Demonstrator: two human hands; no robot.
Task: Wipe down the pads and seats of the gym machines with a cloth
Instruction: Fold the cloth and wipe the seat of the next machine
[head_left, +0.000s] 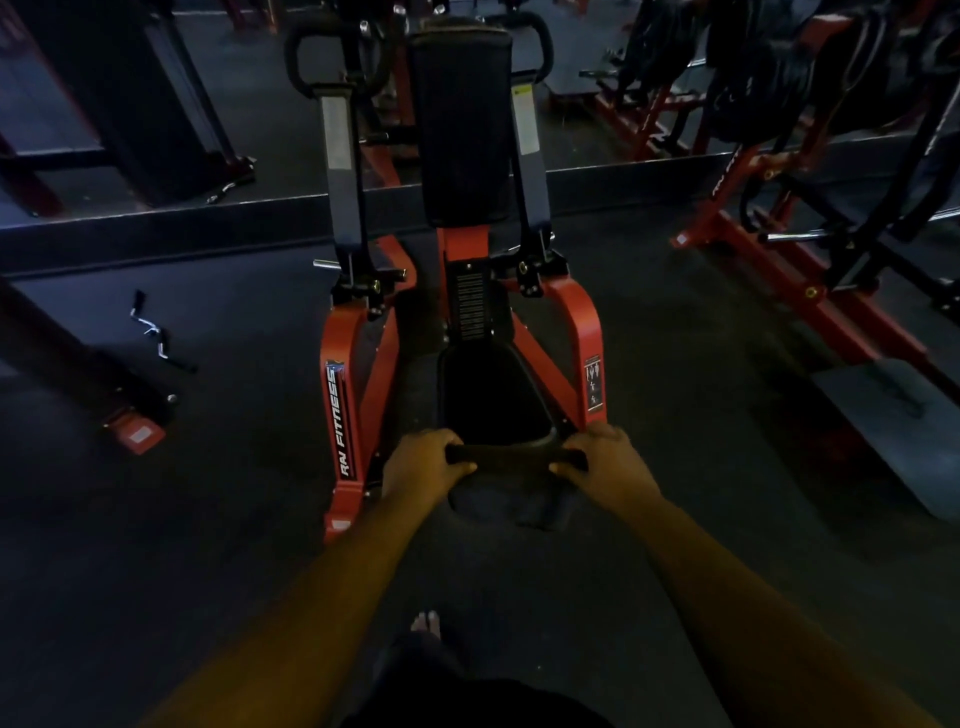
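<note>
stretching a dark cloth (515, 458) tight between left hand (427, 462) and right hand (609, 462), both fists closed on its ends, at the seat's (488, 395) front edge. next i'd guess dragging it toward the back pad (460, 124).

Dark rubber floor (675, 364) with a chrome curl-bar attachment (153, 330) lying loose at left. A wall mirror (156, 78) spans the background. Red-framed plate rack (810, 270) stands at right, bare foot (427, 622) below.
</note>
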